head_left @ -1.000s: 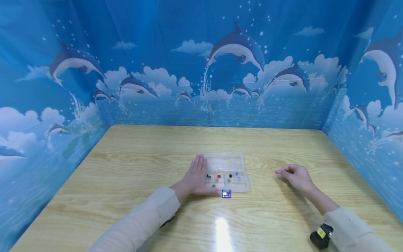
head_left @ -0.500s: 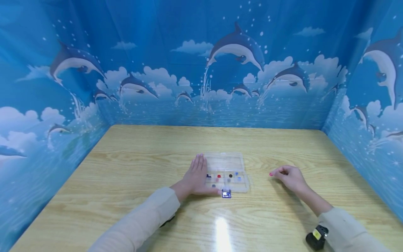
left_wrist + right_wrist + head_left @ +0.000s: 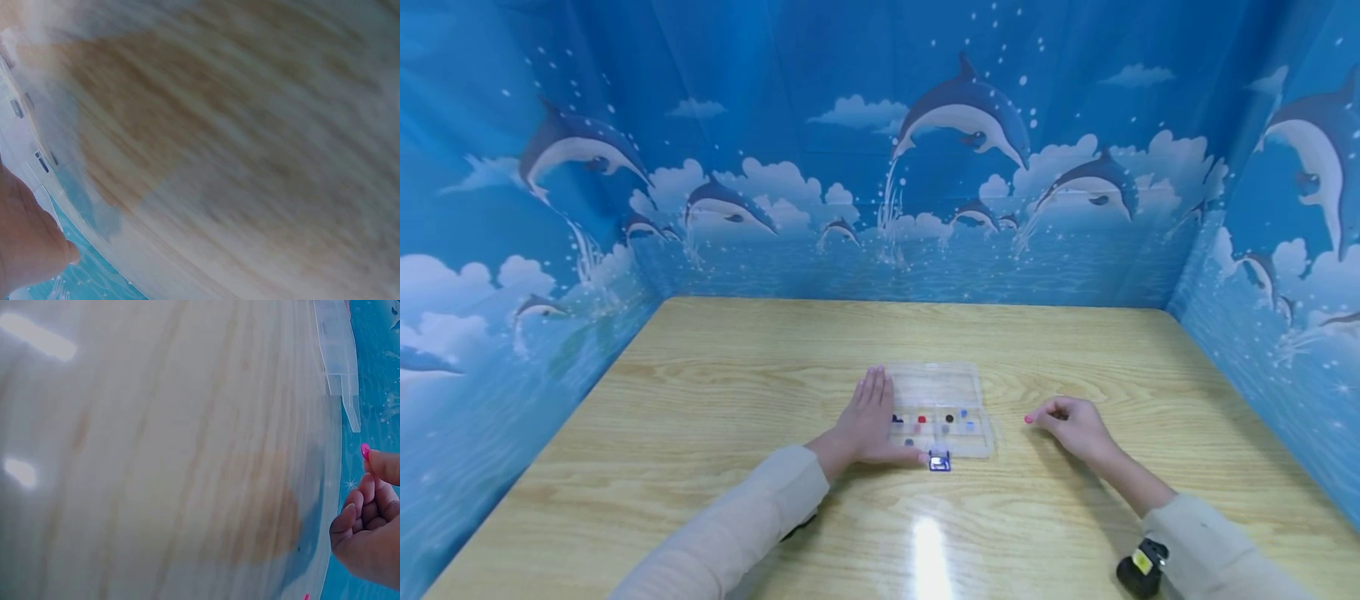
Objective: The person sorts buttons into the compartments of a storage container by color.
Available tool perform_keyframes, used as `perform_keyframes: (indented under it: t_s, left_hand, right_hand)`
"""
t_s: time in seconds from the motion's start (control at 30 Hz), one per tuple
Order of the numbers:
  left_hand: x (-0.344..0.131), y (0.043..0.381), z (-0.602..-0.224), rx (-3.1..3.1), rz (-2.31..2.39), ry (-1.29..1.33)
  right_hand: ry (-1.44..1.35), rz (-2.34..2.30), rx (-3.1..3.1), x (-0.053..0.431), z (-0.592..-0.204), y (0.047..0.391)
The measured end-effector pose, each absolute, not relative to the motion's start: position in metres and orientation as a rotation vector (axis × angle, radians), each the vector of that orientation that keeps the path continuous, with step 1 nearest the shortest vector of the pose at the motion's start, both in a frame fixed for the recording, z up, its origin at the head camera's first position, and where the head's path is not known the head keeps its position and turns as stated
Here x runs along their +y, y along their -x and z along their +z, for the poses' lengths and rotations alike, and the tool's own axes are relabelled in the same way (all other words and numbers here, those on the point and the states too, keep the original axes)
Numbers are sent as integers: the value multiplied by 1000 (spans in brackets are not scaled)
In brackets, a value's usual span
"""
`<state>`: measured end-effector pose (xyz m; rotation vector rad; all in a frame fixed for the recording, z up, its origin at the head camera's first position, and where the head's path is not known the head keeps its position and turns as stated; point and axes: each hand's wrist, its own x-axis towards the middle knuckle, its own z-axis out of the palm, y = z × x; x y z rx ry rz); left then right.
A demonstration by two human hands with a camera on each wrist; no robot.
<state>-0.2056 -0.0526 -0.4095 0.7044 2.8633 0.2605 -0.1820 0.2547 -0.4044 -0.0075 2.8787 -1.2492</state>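
Note:
A clear plastic compartment box (image 3: pixel 955 447) sits mid-table with its lid (image 3: pixel 934 385) laid back on the far side. Small red, black and blue pieces lie in its compartments. My left hand (image 3: pixel 871 425) rests along the box's left side, fingers straight and thumb stretched along the front edge. Beside the thumb tip is a small dark blue square piece (image 3: pixel 939 462). To the right of the box, my right hand (image 3: pixel 1075 425) pinches a small bright pink piece (image 3: pixel 365 450) between thumb and fingertip. The other fingers of the right hand (image 3: pixel 372 540) are curled.
The wood-grain table (image 3: pixel 737 358) has blue dolphin-print curtains (image 3: pixel 820 192) along its back and sides. A tiny pink bit (image 3: pixel 306 597) shows at the bottom of the right wrist view. Under the right sleeve hangs a black wrist device (image 3: pixel 1141 572).
My right hand has moved left toward the box with the pink piece still pinched. My left hand and the box have stayed in place.

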Motion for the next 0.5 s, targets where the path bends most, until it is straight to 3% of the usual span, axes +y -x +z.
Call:
perform_keyframes:
  t_s: [0.5]
  left_hand:
    - [-53,206,-409,2867,254,-704]
  right_hand:
    - [-1,-1315,2819,236,-402,180]
